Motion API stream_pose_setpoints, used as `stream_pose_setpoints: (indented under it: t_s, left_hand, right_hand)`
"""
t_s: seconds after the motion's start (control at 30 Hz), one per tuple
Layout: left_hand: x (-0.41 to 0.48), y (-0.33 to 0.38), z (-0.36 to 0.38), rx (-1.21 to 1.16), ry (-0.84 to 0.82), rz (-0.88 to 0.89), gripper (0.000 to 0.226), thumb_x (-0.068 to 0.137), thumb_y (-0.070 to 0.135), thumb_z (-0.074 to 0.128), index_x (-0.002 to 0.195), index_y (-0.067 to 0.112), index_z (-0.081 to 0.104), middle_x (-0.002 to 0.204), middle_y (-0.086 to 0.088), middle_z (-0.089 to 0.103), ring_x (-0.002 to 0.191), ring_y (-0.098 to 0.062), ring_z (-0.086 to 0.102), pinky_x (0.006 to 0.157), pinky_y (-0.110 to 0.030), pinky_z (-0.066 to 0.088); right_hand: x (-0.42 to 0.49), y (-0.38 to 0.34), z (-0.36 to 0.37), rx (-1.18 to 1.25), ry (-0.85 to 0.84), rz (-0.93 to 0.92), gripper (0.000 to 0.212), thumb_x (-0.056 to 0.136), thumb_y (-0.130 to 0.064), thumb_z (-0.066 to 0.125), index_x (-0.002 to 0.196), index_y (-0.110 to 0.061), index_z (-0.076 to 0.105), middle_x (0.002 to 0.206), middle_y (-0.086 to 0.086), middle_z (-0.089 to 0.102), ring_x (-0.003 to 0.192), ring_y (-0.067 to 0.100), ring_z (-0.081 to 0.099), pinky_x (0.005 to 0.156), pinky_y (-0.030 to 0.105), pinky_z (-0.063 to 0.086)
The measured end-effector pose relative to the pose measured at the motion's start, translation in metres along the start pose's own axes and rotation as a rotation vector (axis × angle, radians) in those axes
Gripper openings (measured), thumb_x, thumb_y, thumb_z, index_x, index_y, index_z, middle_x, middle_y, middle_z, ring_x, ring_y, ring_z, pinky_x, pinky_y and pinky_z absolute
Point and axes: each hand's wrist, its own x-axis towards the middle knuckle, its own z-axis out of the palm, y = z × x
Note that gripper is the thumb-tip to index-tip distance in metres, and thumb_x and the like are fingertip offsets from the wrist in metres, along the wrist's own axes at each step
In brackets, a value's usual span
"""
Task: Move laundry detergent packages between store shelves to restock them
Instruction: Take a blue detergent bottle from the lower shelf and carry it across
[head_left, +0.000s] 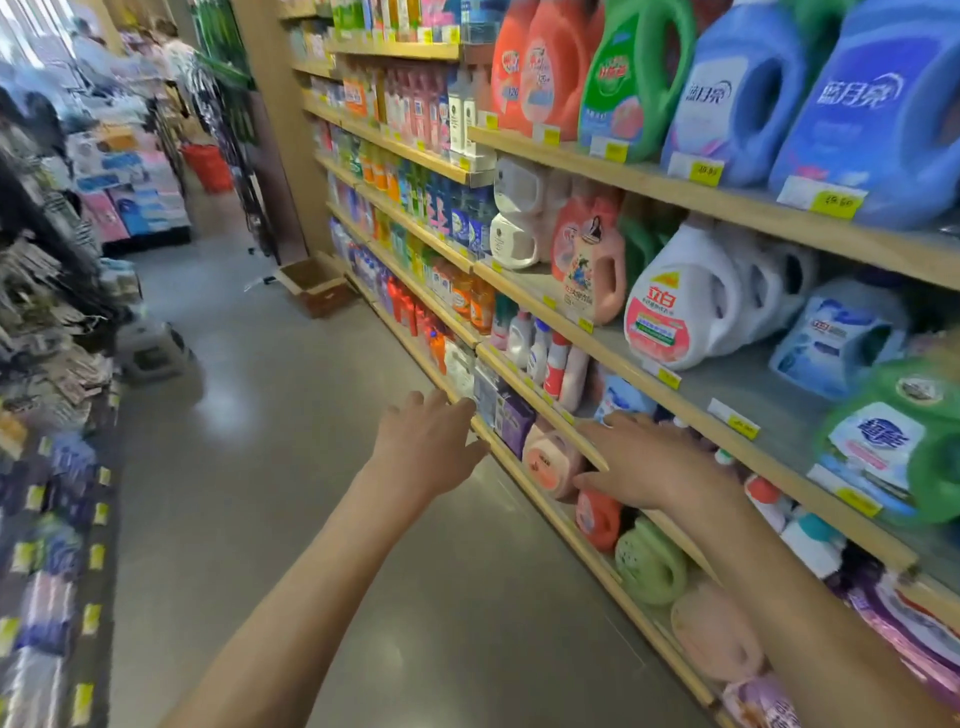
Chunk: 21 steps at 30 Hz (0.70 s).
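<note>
We are reaching both bare arms from the near edge toward the low shelves on the right. Our right hand is lying spread, palm down, fingers fanned leftward, over the wooden edge of the second-lowest shelf; we cannot tell whether it is touching the pink detergent jug just below it. That jug is lying on its side on the bottom shelf, its long axis running into the shelf and its round base facing the aisle. Our left hand is hovering open, fingers loosely apart, just left of the shelf edge, holding nothing. Nearer along the same shelf, a green jug is lying likewise. Farther up, white jugs and blue jugs are standing upright. A cardboard box is sitting on the far floor.
</note>
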Motion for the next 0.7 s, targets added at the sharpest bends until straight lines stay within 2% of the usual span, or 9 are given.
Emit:
stream_pose_setpoints:
  t_s: [0.23, 0.33, 0.47, 0.6, 0.7]
  left_hand:
    - [0.076, -0.033, 0.011, 0.000, -0.033, 0.052, 0.055, 0.099, 0.055, 0.047, 0.146, 0.027, 0.042, 0.139, -0.005, 0.052, 0.131, -0.030, 0.047, 0.099, -0.043, 0.044]
    - [0.115, -0.044, 0.014, 0.004, -0.037, 0.085, 0.055, 0.099, 0.055, 0.047, 0.146, 0.028, 0.042, 0.139, -0.005, 0.052, 0.130, -0.029, 0.047, 0.098, -0.042, 0.044]
    - [0.173, -0.055, 0.015, 0.008, -0.048, 0.136, 0.055, 0.099, 0.055, 0.046, 0.146, 0.028, 0.042, 0.138, -0.004, 0.053, 0.129, -0.029, 0.048, 0.098, -0.042, 0.043]
    - [0.233, -0.069, 0.020, 0.019, -0.076, 0.183, 0.057, 0.099, 0.055, 0.047, 0.148, 0.027, 0.040, 0.144, -0.005, 0.050, 0.132, -0.030, 0.047, 0.101, -0.044, 0.044]
    - [0.271, -0.077, 0.030, 0.039, -0.092, 0.226, 0.059, 0.099, 0.056, 0.047, 0.151, 0.029, 0.037, 0.145, -0.005, 0.050, 0.132, -0.030, 0.047, 0.101, -0.044, 0.045]
  right_hand:
    - [0.077, -0.007, 0.009, 0.056, -0.074, 0.060, 0.070, 0.093, -0.056, 0.053, 0.152, -0.029, 0.025, 0.156, 0.011, 0.030, 0.144, 0.037, 0.024, 0.107, 0.050, 0.035]
    - [0.111, -0.005, 0.010, 0.078, -0.098, 0.082, 0.074, 0.095, -0.054, 0.052, 0.155, -0.031, 0.017, 0.156, 0.012, 0.028, 0.144, 0.038, 0.023, 0.106, 0.049, 0.036]
    - [0.161, 0.000, 0.014, 0.112, -0.117, 0.127, 0.073, 0.094, -0.055, 0.052, 0.155, -0.034, 0.017, 0.156, 0.011, 0.029, 0.142, 0.038, 0.027, 0.105, 0.047, 0.036]
    - [0.222, 0.007, 0.020, 0.171, -0.138, 0.179, 0.067, 0.092, -0.056, 0.054, 0.149, -0.034, 0.028, 0.148, 0.010, 0.041, 0.135, 0.036, 0.038, 0.101, 0.046, 0.038]
    - [0.259, 0.008, 0.026, 0.205, -0.140, 0.201, 0.070, 0.091, -0.058, 0.055, 0.150, -0.033, 0.027, 0.145, 0.012, 0.044, 0.133, 0.034, 0.043, 0.099, 0.046, 0.039]
